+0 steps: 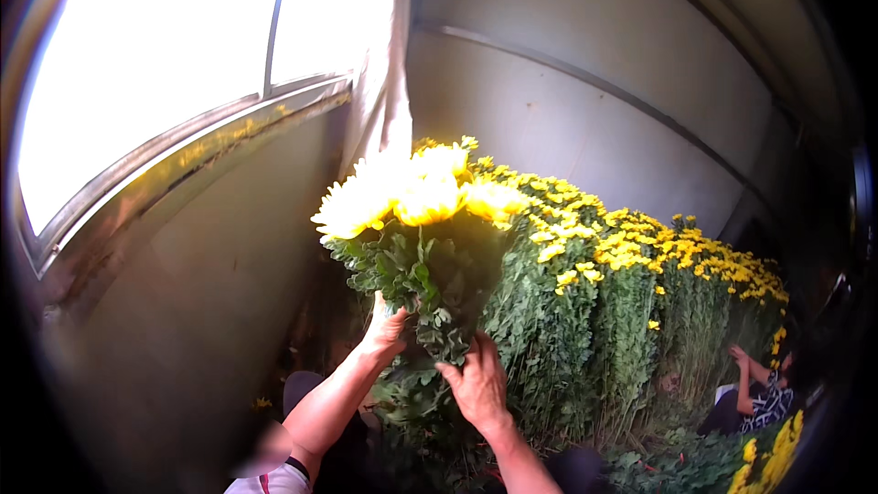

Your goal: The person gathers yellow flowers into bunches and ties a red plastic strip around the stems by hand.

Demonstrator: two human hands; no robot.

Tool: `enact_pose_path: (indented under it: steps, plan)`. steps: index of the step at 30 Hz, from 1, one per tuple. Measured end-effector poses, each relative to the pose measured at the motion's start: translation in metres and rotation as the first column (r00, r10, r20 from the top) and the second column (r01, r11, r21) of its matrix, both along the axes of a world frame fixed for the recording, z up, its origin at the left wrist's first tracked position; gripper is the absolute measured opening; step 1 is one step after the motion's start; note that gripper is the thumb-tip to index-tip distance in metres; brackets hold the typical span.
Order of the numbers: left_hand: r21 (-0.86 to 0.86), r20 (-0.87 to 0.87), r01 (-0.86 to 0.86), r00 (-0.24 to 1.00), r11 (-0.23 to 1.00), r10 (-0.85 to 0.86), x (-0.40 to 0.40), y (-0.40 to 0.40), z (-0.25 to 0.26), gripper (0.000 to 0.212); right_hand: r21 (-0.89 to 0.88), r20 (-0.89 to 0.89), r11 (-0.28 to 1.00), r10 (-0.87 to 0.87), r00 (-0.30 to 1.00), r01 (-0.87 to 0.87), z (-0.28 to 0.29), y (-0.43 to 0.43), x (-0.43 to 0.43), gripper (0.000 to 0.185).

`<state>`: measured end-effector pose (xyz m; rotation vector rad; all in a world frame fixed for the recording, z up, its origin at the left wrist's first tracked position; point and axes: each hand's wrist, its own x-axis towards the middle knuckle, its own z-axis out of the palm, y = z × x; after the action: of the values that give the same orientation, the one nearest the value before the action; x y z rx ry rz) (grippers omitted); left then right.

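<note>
A bunch of yellow chrysanthemums (418, 199) with leafy green stems stands upright before me, its heads washed out by window light. My left hand (385, 329) grips the leafy stems on the bunch's left side, the thumb in front. Lower down on the right, my right hand (480, 381) has its fingers round the stems, and its thumb points left. Leaves hide parts of both hands' fingers. Below the hands, more green foliage hangs between my knees, in shadow.
Tall rows of cut yellow chrysanthemums (631, 288) stand along the pale panel wall (583, 103). A bright window (151, 68) is at upper left. Another person (761, 391) sits at far right. More yellow blooms (768, 460) lie at lower right, near leafy stems on the floor (672, 460).
</note>
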<state>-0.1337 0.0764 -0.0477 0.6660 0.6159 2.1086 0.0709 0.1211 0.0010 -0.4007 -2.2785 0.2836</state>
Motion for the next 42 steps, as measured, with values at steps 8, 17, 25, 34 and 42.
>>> enact_pose_path:
  steps: [8,17,25,34,42]
  plan:
    - [-0.032,-0.612,-0.164,0.784,0.986,0.110,0.117,0.001,0.100,0.040,0.020,-0.394,0.991,-0.115,0.912,0.134,0.043,0.000,0.085,0.026]
    - [0.435,-0.805,0.097,-0.404,0.895,0.435,0.207,-0.005,0.256,0.038,-0.033,-0.520,0.962,-0.247,0.817,0.270,0.052,-0.016,0.146,0.019]
    - [0.073,-0.580,0.081,-0.808,0.994,0.108,0.204,0.029,0.176,0.072,-0.242,-0.495,0.965,-0.216,0.842,0.105,-0.026,-0.081,0.162,0.028]
    - [-0.356,-0.693,-0.244,-0.578,0.902,-0.431,0.206,0.000,-0.080,0.093,-0.377,0.238,0.911,-0.081,0.968,0.169,-0.098,-0.126,0.252,0.031]
    - [-0.585,-0.626,-0.176,-0.523,0.792,-0.579,0.234,-0.021,0.001,0.128,0.194,0.586,0.952,-0.307,0.750,0.238,-0.071,-0.034,0.254,0.119]
